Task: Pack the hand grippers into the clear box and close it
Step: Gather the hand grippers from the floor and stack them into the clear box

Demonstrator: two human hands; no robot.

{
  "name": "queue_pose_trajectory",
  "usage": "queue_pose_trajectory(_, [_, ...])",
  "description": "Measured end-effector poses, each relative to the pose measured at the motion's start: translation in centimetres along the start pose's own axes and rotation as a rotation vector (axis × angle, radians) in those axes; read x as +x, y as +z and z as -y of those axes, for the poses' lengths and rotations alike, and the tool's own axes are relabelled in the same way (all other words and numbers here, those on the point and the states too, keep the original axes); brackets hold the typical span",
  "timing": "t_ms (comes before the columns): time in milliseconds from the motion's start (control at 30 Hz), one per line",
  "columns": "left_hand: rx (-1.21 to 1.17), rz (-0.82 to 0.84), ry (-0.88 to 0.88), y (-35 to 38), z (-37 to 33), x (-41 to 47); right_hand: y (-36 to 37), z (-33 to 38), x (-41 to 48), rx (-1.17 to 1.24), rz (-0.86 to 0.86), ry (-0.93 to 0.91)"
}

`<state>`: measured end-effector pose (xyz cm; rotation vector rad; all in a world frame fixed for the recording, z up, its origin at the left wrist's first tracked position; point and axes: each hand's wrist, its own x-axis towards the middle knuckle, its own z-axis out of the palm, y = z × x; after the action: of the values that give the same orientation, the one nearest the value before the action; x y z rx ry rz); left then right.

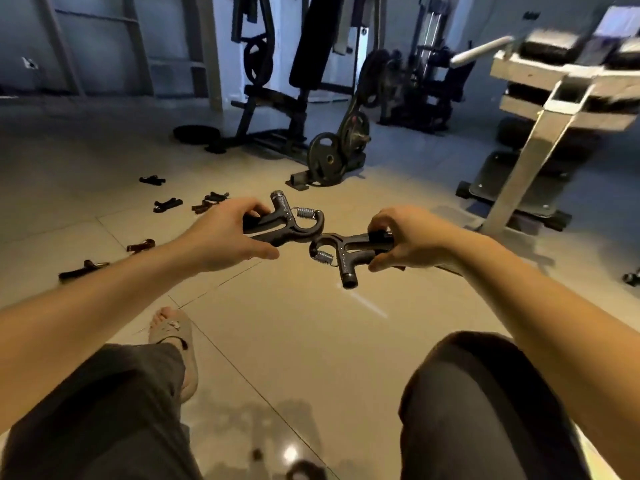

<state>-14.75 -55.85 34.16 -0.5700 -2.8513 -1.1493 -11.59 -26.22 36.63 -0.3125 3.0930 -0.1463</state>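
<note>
Your legs in dark, soft trousers (104, 410) fill the bottom edge, and your left foot (173, 341) in a tan slide sandal rests flat on the glossy beige floor tiles (294, 341), which run smooth from your knees out under your hands. At far left, several short dark straps (166, 204) lie scattered on the floor, well apart from your arms. Your left hand (225, 233) grips the first hand gripper (287, 226), fingers curled over its upper handle and thumb under the lower one. It is matte black plastic with a coiled steel spring (304, 213) and a ribbed silver knob (277, 195) pointing up and away from you. Small print runs down its stem, too fine to read. Just beside it sits the second hand gripper (346, 251), flipped the other way, with its spring low and its dark knob aimed down toward you. The two hooked ends come together in the middle, and you cannot tell whether they touch. Your right hand (405, 240) holds the second one by its handles, fingers wrapped on top and thumb beneath. Both grippers hang in the air above the floor. Beyond them black weight plates (325, 157) lean on a rack, and at right stands a silver-framed bench (540, 133), blurred, with its black base near your right forearm.
</note>
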Motion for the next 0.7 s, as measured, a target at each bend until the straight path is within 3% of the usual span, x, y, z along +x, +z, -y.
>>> queue_pose_trajectory(333, [0.082,0.154,0.153,10.4,-14.7,-7.4,0.2,-9.5,-20.8,0.131,-0.081,0.193])
queue_pose_trajectory(700, [0.017,0.265,0.205,19.3,-21.5,-11.4,0.8,-13.7,-33.3,0.110,0.022,0.358])
